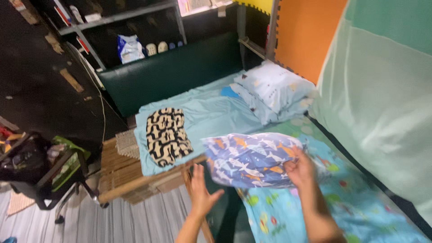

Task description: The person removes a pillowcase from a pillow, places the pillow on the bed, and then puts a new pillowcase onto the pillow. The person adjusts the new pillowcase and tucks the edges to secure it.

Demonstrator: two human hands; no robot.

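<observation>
1. The right hand (299, 170) grips the blue fish-print pillow (252, 158) at its 3 o'clock edge, fingers curled into the fabric. The pillow is held up in the air above the bed.
2. The left hand (201, 189) is released, palm open and fingers spread, just below the pillow's 8 o'clock corner. I cannot tell whether it touches the fabric.
3. The pillow sits low of centre in view, over the seam between the light blue sheet (211, 114) and the cartoon-print blanket (292, 211).
4. A black-and-cream patterned cushion (167, 136) lies flat on the sheet at 9 o'clock from the pillow, apart from it.
5. Two pale pillows (272, 90) are stacked at 1 o'clock, near the head of the bed against the orange wall panel (306, 36).
6. A dark green headboard (171, 74) stands at 11 o'clock, with shelves (117, 18) above it.
7. A black chair (40, 175) loaded with items stands on the floor at far 9 o'clock.
</observation>
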